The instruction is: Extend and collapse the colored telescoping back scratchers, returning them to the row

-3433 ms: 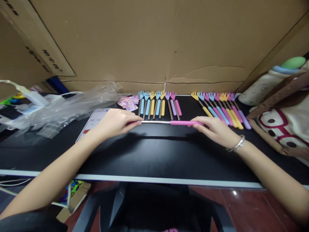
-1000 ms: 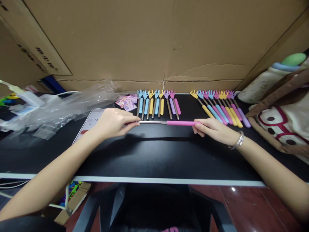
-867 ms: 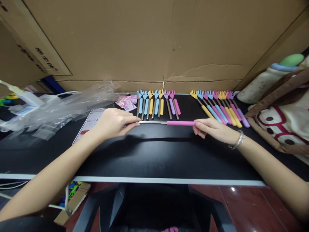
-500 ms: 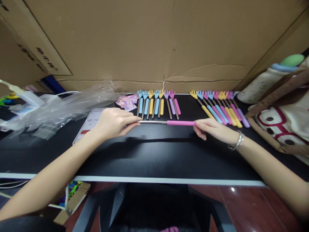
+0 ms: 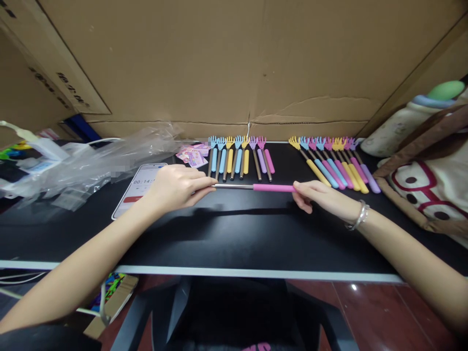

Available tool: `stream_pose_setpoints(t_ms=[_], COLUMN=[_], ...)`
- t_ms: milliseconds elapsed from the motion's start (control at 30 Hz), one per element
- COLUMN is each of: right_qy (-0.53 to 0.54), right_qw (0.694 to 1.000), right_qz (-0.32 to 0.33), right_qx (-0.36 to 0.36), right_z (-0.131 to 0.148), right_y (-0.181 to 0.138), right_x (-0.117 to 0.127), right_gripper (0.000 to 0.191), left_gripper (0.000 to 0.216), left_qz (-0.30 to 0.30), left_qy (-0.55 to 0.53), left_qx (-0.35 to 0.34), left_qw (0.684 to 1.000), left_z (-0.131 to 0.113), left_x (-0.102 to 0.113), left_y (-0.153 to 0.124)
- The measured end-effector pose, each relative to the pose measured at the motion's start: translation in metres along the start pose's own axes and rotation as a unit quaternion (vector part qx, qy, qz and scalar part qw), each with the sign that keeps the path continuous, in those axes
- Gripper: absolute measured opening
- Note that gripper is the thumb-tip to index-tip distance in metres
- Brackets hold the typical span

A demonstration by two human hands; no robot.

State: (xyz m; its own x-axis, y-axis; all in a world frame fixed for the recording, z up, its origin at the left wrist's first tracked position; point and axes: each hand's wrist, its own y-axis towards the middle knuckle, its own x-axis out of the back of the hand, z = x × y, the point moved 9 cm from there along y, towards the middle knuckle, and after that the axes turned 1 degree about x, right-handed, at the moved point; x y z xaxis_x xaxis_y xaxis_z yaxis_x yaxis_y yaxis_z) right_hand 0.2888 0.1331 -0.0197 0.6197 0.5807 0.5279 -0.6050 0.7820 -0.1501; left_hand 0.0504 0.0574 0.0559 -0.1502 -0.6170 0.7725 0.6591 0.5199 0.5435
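Since earlier, my right hand (image 5: 325, 199) has moved inward with the pink handle (image 5: 273, 187), clamped on its end; my left hand (image 5: 177, 187) pinches the metal rod (image 5: 234, 186) above the bench (image 5: 234, 246); keeping both aligned should help

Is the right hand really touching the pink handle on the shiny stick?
Touching. The head view shows it: the right hand pinches the near end of the pink handle, with no gap between them.

Makeshift workstation: black desk (image 5: 234, 251), cardboard walls (image 5: 183, 63)
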Motion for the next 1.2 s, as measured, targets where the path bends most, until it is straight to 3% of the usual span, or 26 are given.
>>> stream_pose_setpoints(t_ms=[267,433,800,1200], right_qy=[-0.162,-0.205,-0.144,-0.067], right_qw=[0.980,0.970,0.984,0.997], right_qz=[-0.087,-0.102,-0.066,-0.007], right_qx=[0.075,0.076,0.082,0.033], right_z=[0.031,0.037,0.030,0.007], right_y=[-0.012,-0.017,-0.010,-0.003], right_x=[0.026,0.036,0.021,0.005], right_gripper=[0.054,0.049,0.048,0.054], left_gripper=[0.028,0.030,0.030,0.029], left_qz=[0.009,0.023,0.012,-0.001], left_qy=[-0.014,-0.015,-0.016,0.018], left_qx=[0.025,0.045,0.025,-0.014], left_qw=[1.000,0.999,0.999,1.000], left_z=[0.003,0.008,0.008,0.001], left_x=[0.003,0.000,-0.002,0.002], left_y=[0.002,0.002,-0.001,-0.001])
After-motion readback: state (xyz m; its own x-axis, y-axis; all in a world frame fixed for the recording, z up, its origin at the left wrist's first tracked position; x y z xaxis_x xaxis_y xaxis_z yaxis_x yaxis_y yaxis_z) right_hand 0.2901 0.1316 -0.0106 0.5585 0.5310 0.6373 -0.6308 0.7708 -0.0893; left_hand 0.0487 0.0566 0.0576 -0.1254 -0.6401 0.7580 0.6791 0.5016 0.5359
